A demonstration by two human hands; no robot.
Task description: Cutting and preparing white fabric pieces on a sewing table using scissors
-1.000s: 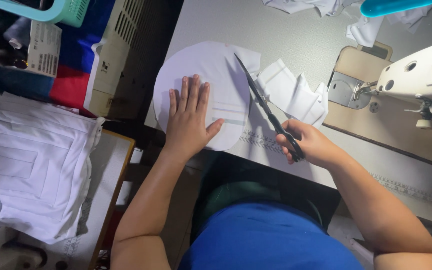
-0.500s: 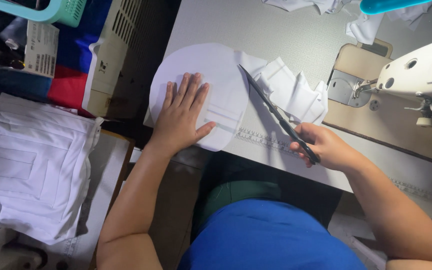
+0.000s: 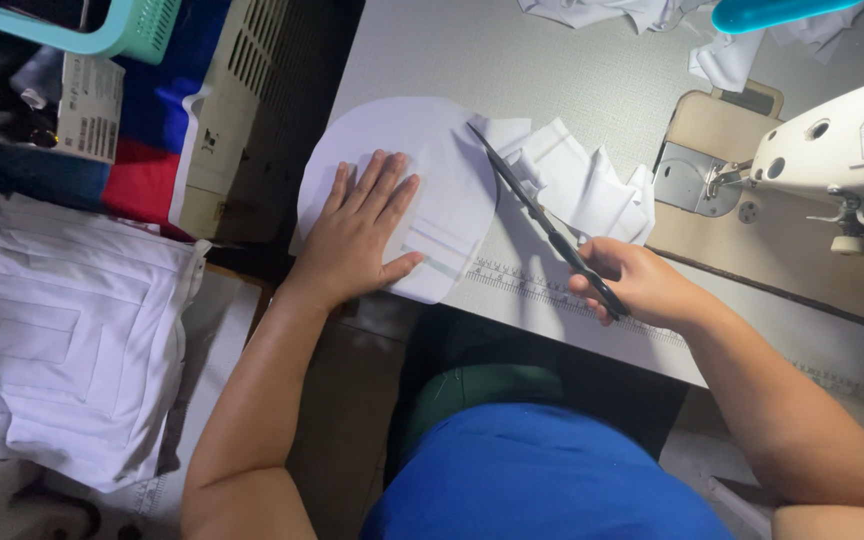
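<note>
A pale grey sewing table (image 3: 552, 70) carries a rounded white fabric panel (image 3: 442, 170), folded white fabric pieces (image 3: 577, 185) just beside it, crumpled white scraps (image 3: 612, 12) at its far edge and a white sewing machine (image 3: 842, 150).

My left hand (image 3: 357, 232) covers the middle of the white pattern (image 3: 442, 150), so I cannot see what lies beneath it. My right hand (image 3: 637, 283) hides the scissors' (image 3: 537, 215) handles. The sewing machine (image 3: 842, 150) is cut off at the right edge. The teal basket (image 3: 112, 22) and cloth scraps (image 3: 612, 12) run past the top edge. The ruler marks (image 3: 522, 280) are too small to read.
</note>
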